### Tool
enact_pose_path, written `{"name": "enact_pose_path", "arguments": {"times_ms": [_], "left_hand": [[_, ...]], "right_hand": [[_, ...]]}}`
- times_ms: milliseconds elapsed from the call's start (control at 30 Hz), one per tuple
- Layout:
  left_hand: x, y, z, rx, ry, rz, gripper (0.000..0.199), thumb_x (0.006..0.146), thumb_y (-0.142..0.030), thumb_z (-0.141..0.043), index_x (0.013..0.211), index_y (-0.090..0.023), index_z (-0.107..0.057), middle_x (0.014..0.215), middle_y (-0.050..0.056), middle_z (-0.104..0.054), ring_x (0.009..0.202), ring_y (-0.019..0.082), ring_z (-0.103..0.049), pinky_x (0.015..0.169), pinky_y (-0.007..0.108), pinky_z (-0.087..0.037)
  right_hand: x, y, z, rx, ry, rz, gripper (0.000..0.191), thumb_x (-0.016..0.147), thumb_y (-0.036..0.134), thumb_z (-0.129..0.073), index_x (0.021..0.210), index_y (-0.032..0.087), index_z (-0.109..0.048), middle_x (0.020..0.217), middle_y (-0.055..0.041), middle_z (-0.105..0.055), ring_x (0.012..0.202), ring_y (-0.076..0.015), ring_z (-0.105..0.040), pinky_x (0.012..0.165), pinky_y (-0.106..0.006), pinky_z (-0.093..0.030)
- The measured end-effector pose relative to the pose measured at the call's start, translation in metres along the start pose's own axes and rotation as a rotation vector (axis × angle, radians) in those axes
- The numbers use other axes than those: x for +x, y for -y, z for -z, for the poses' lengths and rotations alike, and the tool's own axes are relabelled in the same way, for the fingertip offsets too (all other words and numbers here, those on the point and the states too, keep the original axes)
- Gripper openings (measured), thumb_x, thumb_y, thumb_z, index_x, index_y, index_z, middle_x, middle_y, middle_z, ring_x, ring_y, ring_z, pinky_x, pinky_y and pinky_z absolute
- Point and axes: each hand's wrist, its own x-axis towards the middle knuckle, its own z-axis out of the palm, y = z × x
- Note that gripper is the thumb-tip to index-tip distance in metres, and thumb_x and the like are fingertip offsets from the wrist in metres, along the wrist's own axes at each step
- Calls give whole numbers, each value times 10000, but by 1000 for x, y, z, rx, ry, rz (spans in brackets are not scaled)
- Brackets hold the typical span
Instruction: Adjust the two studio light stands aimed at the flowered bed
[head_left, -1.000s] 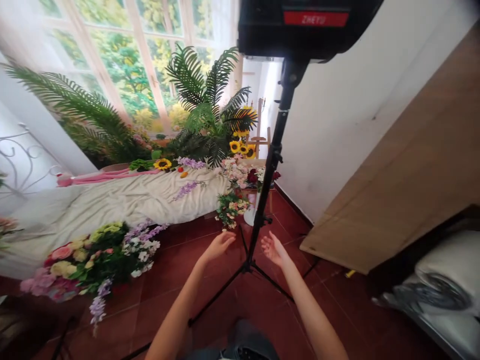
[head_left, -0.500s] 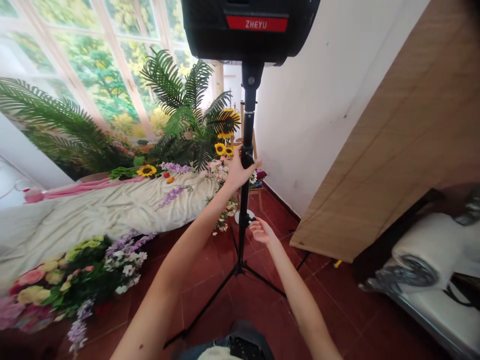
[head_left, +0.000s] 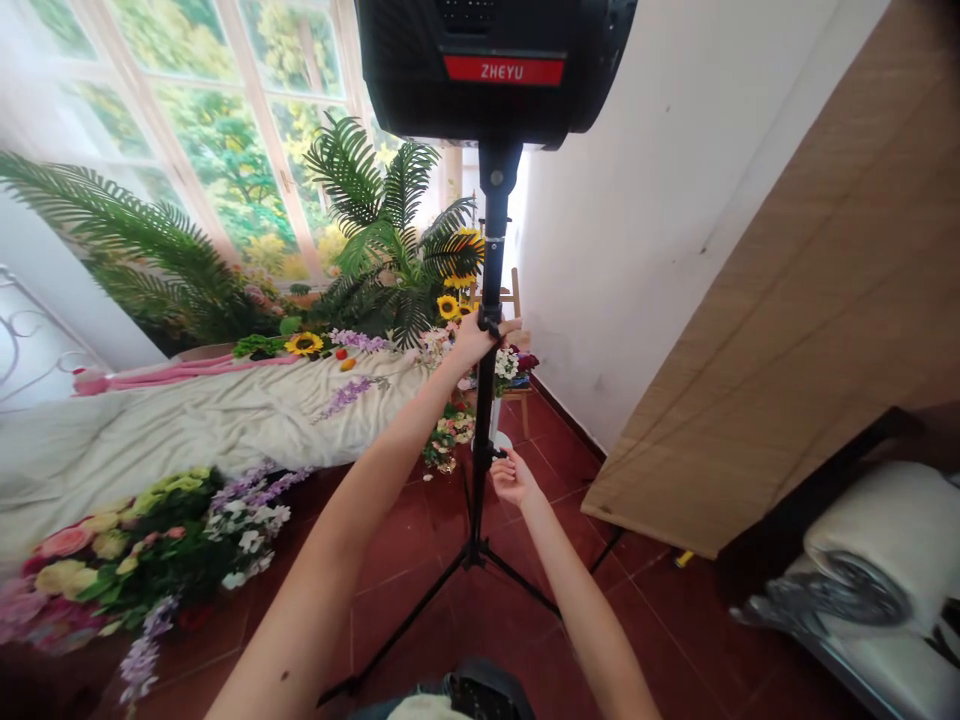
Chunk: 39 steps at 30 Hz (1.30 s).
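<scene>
A black studio light (head_left: 495,70) with a red ZHEYU label sits on top of a black tripod stand (head_left: 487,400) right in front of me. My left hand (head_left: 477,340) is wrapped around the stand's pole about halfway up. My right hand (head_left: 511,478) is lower down, fingers pinched on a small knob at a clamp on the pole. The stand's legs spread over the red tile floor (head_left: 525,620).
A cream cloth (head_left: 187,420) with scattered flowers lies at the left, with a flower bunch (head_left: 150,540) at its near end. Palm fronds and sunflowers (head_left: 397,250) stand before the window. A wooden board (head_left: 810,330) leans against the right wall, above a white padded seat (head_left: 877,560).
My left hand rose from near the floor and took hold of the pole. My right hand moved in and closed its fingers on the lower knob.
</scene>
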Motion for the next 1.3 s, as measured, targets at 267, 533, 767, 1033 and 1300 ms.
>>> {"name": "enact_pose_path", "arguments": {"times_ms": [267,533,767,1033,1300], "left_hand": [[2,-5,1,66,-5,2,313,611,-359,-767,602,-150,-536,459,-62,-469,394,52,-434,437,197,-371],[2,-7,-2,27,14,-4,222,609,-261,-732,635,-152,-540,456,-64,-462,397,71,-464,430,202,-370],[5,-1,1,39,22,-8,180,615,-230,-702,657,-148,-547,476,-62,-467,419,66,-457,449,196,-368],[-14,21,-1,113,16,44,166,605,-205,-683,594,-164,-523,452,-53,-467,422,78,-443,432,199,-341],[-44,64,-4,68,-25,42,165,592,-207,-658,614,-173,-498,496,-49,-492,438,77,-457,447,200,-363]], "right_hand": [[7,6,12,99,79,-40,416,911,220,-460,570,226,-222,425,93,-349,358,-34,-341,313,-96,-276],[9,-8,13,-661,-180,399,312,809,337,-616,657,212,-375,485,101,-372,369,-40,-311,315,-124,-223],[-17,7,15,-1955,-397,892,303,868,498,-496,848,208,-585,677,-1,-600,582,-133,-547,540,-219,-391],[-23,2,12,-2241,-471,1135,282,944,372,-432,1126,270,-622,1033,-44,-640,802,-143,-627,653,-209,-430],[-19,2,21,-2198,-496,1285,254,927,310,-489,1107,290,-666,1017,-35,-631,842,-123,-624,681,-188,-445]]}}
